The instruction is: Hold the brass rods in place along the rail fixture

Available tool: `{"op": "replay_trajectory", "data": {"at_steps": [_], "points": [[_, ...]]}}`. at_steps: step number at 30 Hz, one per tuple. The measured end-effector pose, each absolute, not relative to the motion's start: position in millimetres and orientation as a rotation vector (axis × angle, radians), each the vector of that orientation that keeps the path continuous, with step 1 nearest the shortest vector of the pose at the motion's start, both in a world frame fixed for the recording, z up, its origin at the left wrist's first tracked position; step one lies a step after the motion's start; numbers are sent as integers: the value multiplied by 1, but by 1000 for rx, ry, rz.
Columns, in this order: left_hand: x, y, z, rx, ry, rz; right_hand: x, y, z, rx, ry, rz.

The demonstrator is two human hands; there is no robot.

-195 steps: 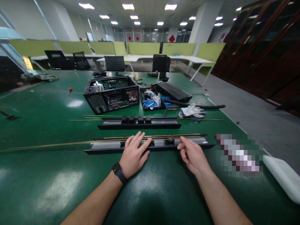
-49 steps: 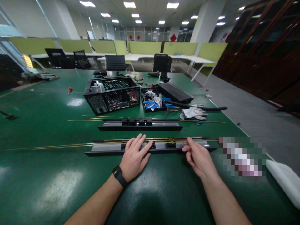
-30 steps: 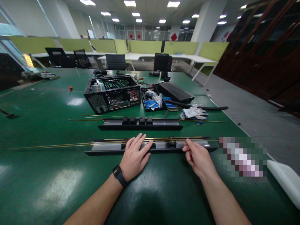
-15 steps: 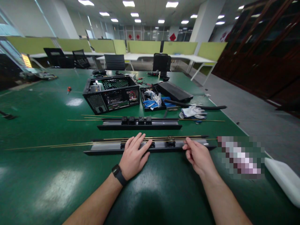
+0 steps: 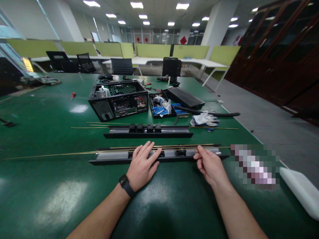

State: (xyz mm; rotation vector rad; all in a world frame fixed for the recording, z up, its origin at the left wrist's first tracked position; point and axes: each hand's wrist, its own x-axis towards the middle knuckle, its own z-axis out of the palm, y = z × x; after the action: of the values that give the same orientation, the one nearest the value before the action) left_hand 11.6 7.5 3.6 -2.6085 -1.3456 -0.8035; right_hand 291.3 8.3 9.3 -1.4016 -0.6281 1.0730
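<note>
A long black-edged metal channel lies crosswise in front of me, with small black blocks inside it. Several thin brass rods run along the channel and stick out past its left end. My left hand, fingers stretched out and palm down, rests over the channel and the rods. At the channel's right part, my right hand pinches a brass rod between thumb and forefinger; its other fingers are curled. Beyond lies a second channel carrying several black blocks, with more thin rods beside it.
Farther back stand an open black computer case, a tray of gloves and a black panel. White gloves and a black strip lie to the right. Near the right edge are a blurred-out item and a white object.
Both hands stay in nearly the same place. The left end of one brass rod appears slightly farther right.
</note>
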Motion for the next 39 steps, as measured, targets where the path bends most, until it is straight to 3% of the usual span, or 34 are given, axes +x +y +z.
{"op": "replay_trajectory", "data": {"at_steps": [39], "points": [[11,8,3,-2612,-1352,-810,318,12,12,-1390,-470,900]]}}
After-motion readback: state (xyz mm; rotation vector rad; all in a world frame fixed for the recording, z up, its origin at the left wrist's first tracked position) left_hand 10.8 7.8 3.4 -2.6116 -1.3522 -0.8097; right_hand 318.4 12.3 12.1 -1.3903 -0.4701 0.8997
